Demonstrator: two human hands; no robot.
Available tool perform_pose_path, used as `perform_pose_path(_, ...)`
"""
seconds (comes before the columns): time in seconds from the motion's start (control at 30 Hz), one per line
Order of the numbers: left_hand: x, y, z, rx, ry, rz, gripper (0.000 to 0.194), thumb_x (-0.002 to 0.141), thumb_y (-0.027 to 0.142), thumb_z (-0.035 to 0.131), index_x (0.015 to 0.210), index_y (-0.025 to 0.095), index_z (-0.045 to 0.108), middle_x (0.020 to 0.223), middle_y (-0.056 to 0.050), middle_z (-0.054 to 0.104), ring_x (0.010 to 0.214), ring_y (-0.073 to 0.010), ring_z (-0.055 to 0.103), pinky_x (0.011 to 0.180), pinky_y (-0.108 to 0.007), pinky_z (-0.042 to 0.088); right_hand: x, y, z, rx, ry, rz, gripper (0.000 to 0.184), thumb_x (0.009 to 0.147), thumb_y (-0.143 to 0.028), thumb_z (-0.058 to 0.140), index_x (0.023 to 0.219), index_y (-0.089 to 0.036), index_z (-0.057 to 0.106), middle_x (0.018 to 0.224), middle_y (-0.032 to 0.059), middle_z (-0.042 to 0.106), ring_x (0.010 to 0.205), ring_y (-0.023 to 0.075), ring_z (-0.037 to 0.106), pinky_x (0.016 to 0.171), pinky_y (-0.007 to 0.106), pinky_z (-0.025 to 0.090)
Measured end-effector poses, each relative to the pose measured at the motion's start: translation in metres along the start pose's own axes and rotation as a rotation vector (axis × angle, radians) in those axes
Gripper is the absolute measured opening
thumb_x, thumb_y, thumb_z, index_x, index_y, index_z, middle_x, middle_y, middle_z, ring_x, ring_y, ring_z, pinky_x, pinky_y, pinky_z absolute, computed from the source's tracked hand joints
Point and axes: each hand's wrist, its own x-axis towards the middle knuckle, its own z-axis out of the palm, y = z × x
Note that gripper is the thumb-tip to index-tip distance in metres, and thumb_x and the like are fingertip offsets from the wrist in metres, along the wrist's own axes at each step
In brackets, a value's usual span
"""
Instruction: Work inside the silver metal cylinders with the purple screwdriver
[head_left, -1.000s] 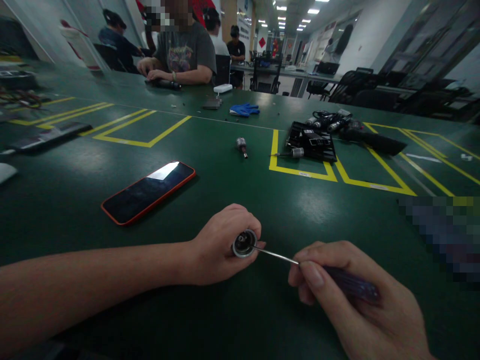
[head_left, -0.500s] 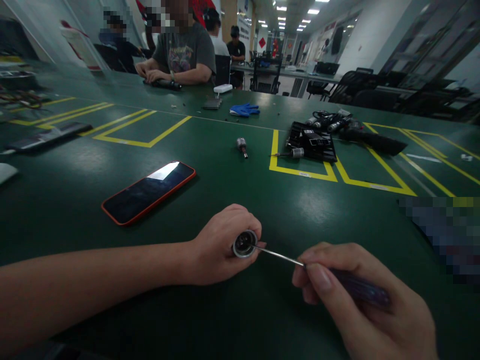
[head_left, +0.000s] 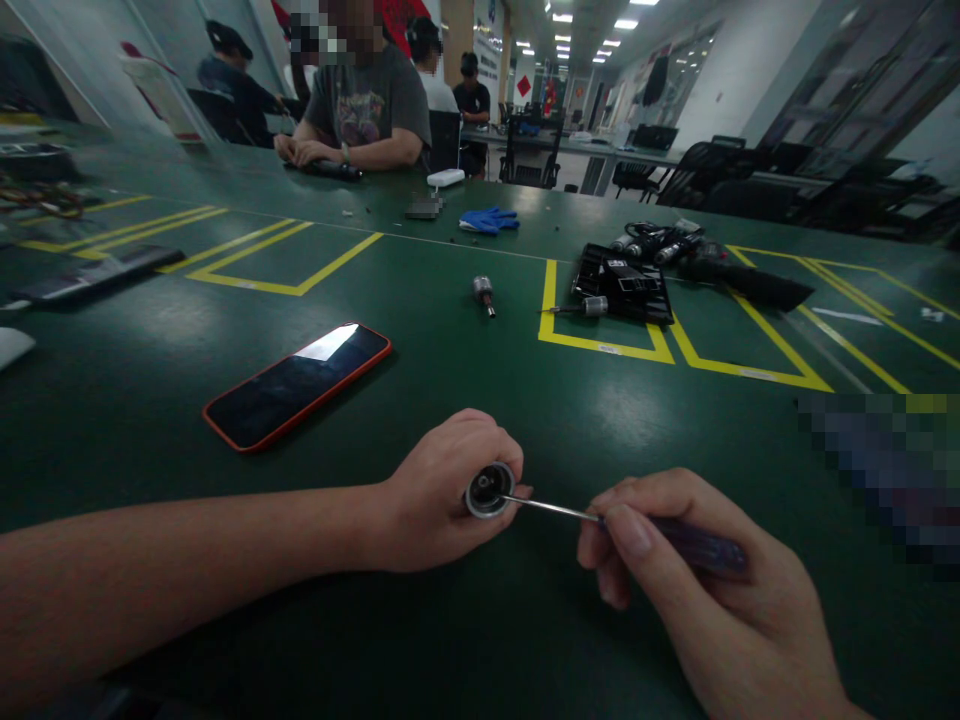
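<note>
My left hand (head_left: 454,490) is wrapped round a metal cylinder (head_left: 477,506) whose open, round end faces me. Inside its dark hollow a small round fitting shows; the rest of the cylinder is hidden by my fingers. In my right hand (head_left: 697,570) is a screwdriver (head_left: 694,545) with a translucent purplish handle, gripped between thumb and fingers. Its thin shaft points left, and the tip reaches just inside the cylinder's rim. Whether the tip touches anything in there I cannot tell.
A phone in a red case (head_left: 300,385) lies left of my hands. Beyond are a small metal connector part (head_left: 484,292), another part (head_left: 595,306) by black trays (head_left: 626,285), cables (head_left: 660,240) and a blue glove (head_left: 489,220). A person (head_left: 367,110) sits across the green table (head_left: 420,360).
My right hand has shifted slightly left and up with the screwdriver, its tip going a little further into the cylinder. My left hand has stayed in place.
</note>
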Motion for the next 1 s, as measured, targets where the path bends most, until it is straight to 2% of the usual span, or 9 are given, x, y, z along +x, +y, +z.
perform_pose_path(0.23, -0.001, 0.000, 0.000, -0.002, 0.003, 0.000, 0.009, 0.080, 0.013, 0.054, 0.077, 0.018, 0.047, 0.072, 0.001, 0.055, 0.068, -0.0117, 0.051, 0.074, -0.028, 0.045, 0.003, 0.004, 0.002, 0.312, -0.002, 0.135, 0.012, 0.087, -0.027, 0.055, 0.080, -0.019, 0.061, 0.064, 0.0002, 0.065, 0.047, 0.0095, 0.059, 0.041, 0.018, 0.050)
perform_pose_path(0.3, -0.002, -0.001, 0.000, -0.006, -0.002, 0.005, 0.010, 0.079, 0.012, 0.056, 0.077, 0.018, 0.047, 0.072, 0.002, 0.055, 0.067, -0.0119, 0.050, 0.074, -0.028, 0.045, 0.004, 0.004, 0.002, 0.319, 0.005, 0.132, 0.012, 0.087, -0.027, 0.054, 0.080, -0.020, 0.061, 0.064, -0.0004, 0.065, 0.047, 0.0092, 0.059, 0.041, 0.018, 0.050)
perform_pose_path(0.4, -0.001, -0.002, 0.000, 0.002, 0.000, 0.026, 0.012, 0.079, 0.011, 0.057, 0.078, 0.018, 0.046, 0.072, 0.002, 0.055, 0.068, -0.0121, 0.051, 0.073, -0.028, 0.044, 0.002, 0.002, 0.002, 0.152, 0.018, 0.044, 0.011, 0.086, -0.022, 0.054, 0.078, -0.021, 0.061, 0.062, -0.0024, 0.065, 0.046, 0.0080, 0.059, 0.042, 0.015, 0.050)
perform_pose_path(0.53, -0.001, -0.004, 0.000, 0.003, 0.000, 0.038, 0.013, 0.078, 0.012, 0.058, 0.078, 0.018, 0.046, 0.072, 0.002, 0.054, 0.068, -0.0123, 0.052, 0.073, -0.029, 0.044, -0.004, -0.003, 0.002, -0.041, 0.083, -0.190, 0.013, 0.080, -0.013, 0.057, 0.081, -0.025, 0.062, 0.064, -0.0025, 0.066, 0.050, 0.0103, 0.062, 0.048, 0.019, 0.052)
perform_pose_path(0.67, -0.001, -0.004, 0.001, 0.010, 0.005, 0.040, 0.012, 0.079, 0.013, 0.057, 0.078, 0.018, 0.046, 0.071, 0.002, 0.054, 0.067, -0.0120, 0.051, 0.074, -0.029, 0.045, -0.008, -0.008, 0.002, -0.082, 0.015, -0.292, 0.023, 0.074, -0.007, 0.058, 0.087, -0.025, 0.063, 0.068, -0.0002, 0.069, 0.057, 0.0154, 0.066, 0.054, 0.023, 0.056)
perform_pose_path(0.8, -0.001, -0.003, 0.001, 0.012, 0.022, 0.044, 0.014, 0.079, 0.012, 0.058, 0.078, 0.018, 0.045, 0.071, 0.002, 0.053, 0.069, -0.0124, 0.052, 0.073, -0.028, 0.044, -0.005, -0.006, 0.003, -0.071, 0.004, -0.241, 0.019, 0.077, -0.009, 0.058, 0.086, -0.025, 0.062, 0.067, -0.0018, 0.068, 0.052, 0.0117, 0.064, 0.050, 0.019, 0.053)
perform_pose_path(1.0, -0.002, -0.004, 0.000, 0.005, 0.004, 0.038, 0.015, 0.078, 0.011, 0.059, 0.079, 0.017, 0.046, 0.072, 0.002, 0.053, 0.069, -0.0127, 0.051, 0.072, -0.029, 0.044, -0.001, 0.000, 0.003, 0.082, 0.006, -0.002, 0.012, 0.087, -0.020, 0.053, 0.078, -0.024, 0.060, 0.061, -0.0048, 0.064, 0.046, 0.0063, 0.060, 0.044, 0.012, 0.049)
